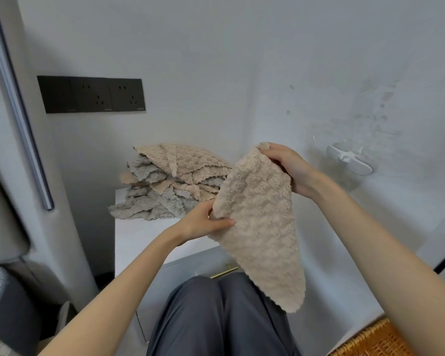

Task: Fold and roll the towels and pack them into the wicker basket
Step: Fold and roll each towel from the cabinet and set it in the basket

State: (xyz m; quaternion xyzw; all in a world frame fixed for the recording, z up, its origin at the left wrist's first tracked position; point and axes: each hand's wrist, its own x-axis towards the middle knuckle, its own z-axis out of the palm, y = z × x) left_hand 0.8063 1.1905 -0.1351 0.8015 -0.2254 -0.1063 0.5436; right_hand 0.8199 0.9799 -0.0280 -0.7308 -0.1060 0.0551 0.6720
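Note:
A beige waffle-textured towel hangs in the air in front of me, one corner pointing down toward my lap. My right hand grips its top corner. My left hand pinches its left edge lower down. Behind it, a messy pile of beige and grey towels lies on a white cabinet top. A corner of the wicker basket shows at the bottom right, partly hidden by my right forearm.
The white cabinet stands against a white wall with a black socket panel at the left. A white wall hook is at the right. My knees in dark trousers sit below the towel. A grey cushion is at the far left.

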